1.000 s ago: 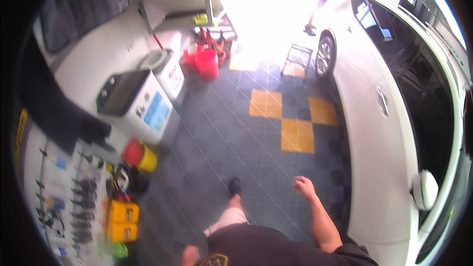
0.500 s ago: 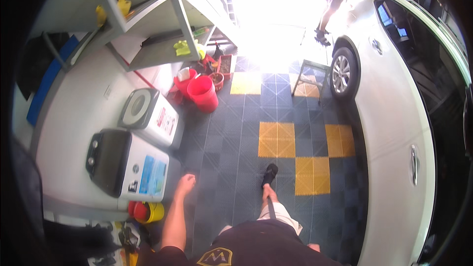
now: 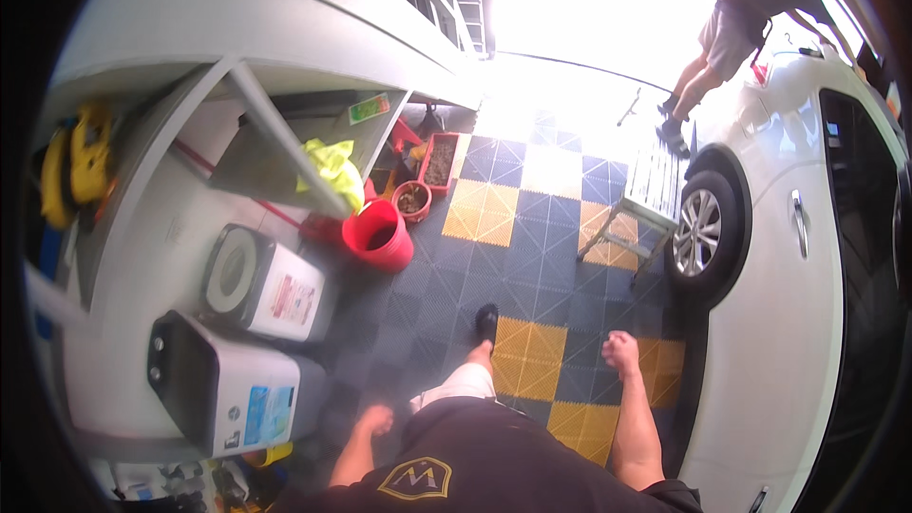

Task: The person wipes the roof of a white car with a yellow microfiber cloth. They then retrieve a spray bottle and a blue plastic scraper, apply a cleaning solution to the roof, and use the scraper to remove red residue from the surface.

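Note:
My left hand hangs low beside my body, its fingers loosely curled, and I see nothing in it. Further forward on the other side, my right hand is held over the floor in a loose fist with nothing visible in it. The white car runs along my right, a short way from that hand. A white and grey washing machine is the thing nearest my left hand, and the two are apart. One dark-shod foot is out in front on the tiled floor.
Ahead left are a red bucket, plant pots and a second washer below a shelf with a yellow cloth. A metal step bench stands by the car's wheel. Another person leans over the car.
I have moved forward along the car, so bench, bucket and wheel appear closer. My right hand has swung forward into full view; my left hand has swung back. The other person shows more fully.

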Demonstrator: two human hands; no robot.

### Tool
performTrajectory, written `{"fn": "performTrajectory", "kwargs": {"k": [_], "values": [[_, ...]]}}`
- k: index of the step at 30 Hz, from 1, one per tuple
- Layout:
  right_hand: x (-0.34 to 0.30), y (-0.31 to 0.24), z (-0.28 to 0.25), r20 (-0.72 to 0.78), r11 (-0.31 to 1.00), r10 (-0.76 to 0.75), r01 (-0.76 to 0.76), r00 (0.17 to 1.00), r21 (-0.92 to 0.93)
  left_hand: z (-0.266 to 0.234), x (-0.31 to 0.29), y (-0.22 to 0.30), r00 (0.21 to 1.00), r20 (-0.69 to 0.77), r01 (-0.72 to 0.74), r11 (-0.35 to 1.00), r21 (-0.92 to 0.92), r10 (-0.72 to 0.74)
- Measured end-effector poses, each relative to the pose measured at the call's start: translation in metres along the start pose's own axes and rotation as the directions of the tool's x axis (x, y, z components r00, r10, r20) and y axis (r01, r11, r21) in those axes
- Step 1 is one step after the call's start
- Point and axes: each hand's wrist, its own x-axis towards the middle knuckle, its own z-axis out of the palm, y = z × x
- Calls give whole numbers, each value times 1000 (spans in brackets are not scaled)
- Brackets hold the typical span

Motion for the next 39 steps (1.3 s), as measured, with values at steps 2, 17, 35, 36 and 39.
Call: {"fn": "performTrajectory", "kwargs": {"k": [2, 17, 35, 36, 39], "values": [[46, -101, 38, 45, 981, -108, 99, 993, 168, -19, 28, -9, 981, 72, 168, 974, 150, -180], [286, -177, 80, 39, 635, 773, -772, 633, -43, -125, 256, 919, 709, -10, -585, 596, 550, 705], [968, -872, 270, 214, 970, -229, 240, 950, -27, -254, 202, 1302, 451, -553, -784, 607, 131, 701], [989, -916, 299, 223, 952, -280, 299, 934, -56, -272, 218, 1315, 415, -613, -737, 643, 206, 672], [1032, -1003, 416, 269, 940, -330, 340, 905, 13, -344, 293, 1332, 193, -862, -543, 783, 304, 469]]}}
